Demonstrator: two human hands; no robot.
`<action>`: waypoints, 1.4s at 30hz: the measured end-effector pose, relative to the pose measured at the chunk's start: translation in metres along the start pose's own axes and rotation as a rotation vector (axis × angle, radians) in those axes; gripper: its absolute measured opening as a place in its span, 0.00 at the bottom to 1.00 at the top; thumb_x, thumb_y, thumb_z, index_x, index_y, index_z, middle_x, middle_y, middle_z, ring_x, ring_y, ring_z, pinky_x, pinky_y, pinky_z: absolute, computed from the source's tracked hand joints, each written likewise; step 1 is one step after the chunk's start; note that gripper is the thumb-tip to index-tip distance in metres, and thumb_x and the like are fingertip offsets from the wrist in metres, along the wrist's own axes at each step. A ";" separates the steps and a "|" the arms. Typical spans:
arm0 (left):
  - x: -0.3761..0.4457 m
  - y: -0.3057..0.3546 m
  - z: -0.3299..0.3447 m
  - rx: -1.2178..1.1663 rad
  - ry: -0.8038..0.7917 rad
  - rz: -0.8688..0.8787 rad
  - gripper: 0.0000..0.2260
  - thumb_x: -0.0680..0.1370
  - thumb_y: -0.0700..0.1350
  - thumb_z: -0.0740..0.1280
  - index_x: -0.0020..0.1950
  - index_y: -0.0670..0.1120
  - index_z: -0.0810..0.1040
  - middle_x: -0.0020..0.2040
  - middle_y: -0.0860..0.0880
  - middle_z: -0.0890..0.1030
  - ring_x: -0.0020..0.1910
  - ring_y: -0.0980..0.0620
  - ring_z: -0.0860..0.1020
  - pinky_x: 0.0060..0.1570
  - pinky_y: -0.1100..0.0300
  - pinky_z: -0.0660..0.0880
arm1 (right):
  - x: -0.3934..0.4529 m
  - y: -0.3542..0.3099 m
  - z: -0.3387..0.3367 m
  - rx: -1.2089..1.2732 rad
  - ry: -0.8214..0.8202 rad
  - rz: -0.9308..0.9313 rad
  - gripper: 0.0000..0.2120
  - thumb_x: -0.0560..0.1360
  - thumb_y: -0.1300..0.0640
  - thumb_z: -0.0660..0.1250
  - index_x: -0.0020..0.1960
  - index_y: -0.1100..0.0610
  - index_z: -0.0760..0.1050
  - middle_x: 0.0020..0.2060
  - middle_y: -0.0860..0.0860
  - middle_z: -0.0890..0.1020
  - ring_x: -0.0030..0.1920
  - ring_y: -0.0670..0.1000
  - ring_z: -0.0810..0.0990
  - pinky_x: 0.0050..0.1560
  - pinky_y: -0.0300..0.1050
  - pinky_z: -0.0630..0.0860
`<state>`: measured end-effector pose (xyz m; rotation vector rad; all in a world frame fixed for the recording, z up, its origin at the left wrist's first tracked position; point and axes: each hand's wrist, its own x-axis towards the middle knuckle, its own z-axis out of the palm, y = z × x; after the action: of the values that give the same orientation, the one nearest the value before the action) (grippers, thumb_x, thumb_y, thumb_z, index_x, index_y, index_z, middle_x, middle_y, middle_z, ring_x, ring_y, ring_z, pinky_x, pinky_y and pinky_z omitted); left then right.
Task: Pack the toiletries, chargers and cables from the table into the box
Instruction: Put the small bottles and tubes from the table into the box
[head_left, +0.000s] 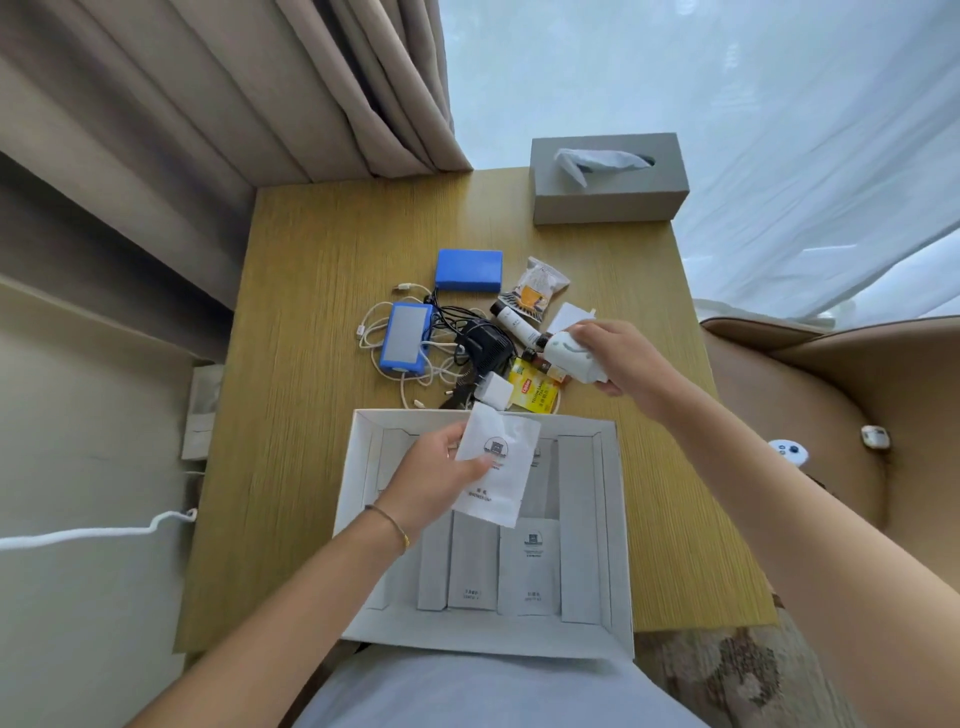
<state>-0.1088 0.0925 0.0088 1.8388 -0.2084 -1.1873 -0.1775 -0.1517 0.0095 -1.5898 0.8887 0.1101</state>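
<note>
Box (358, 470) nearest, cables (415, 364) behind it — tissue box (608, 179) farthest back

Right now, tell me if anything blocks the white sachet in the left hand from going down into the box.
Nothing visible does. The left hand holds the sachet right above the open box, which has no lid on it. Flat white packets already lie on its floor, so the sachet would land on top of them.

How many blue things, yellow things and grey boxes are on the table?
Blue: 2, the blue pack and the blue-edged pack
Yellow: 1, the yellow tea packet
Grey: 1, the tissue box
Total: 4
</note>
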 end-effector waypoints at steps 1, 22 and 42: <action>0.001 -0.006 0.003 0.020 -0.024 -0.018 0.14 0.78 0.34 0.69 0.60 0.50 0.79 0.53 0.50 0.85 0.51 0.51 0.84 0.47 0.58 0.81 | -0.006 -0.001 -0.001 0.034 0.011 0.018 0.16 0.82 0.53 0.59 0.50 0.63 0.79 0.32 0.55 0.77 0.25 0.48 0.69 0.22 0.38 0.60; 0.046 -0.056 0.034 0.284 0.108 -0.020 0.16 0.73 0.41 0.73 0.58 0.52 0.78 0.50 0.49 0.84 0.51 0.47 0.82 0.54 0.51 0.80 | -0.094 0.002 0.027 0.211 -0.092 -0.028 0.10 0.75 0.57 0.74 0.56 0.56 0.85 0.48 0.52 0.88 0.42 0.45 0.85 0.42 0.38 0.80; -0.054 -0.028 -0.114 0.221 0.479 0.343 0.10 0.79 0.36 0.65 0.51 0.51 0.81 0.41 0.53 0.83 0.42 0.54 0.82 0.44 0.51 0.83 | -0.050 0.030 0.180 -0.062 -0.045 0.199 0.09 0.69 0.55 0.76 0.46 0.59 0.82 0.42 0.56 0.86 0.35 0.52 0.87 0.41 0.48 0.86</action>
<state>-0.0552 0.2066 0.0365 2.1169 -0.3745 -0.4847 -0.1572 0.0318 -0.0322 -1.5469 1.0150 0.3154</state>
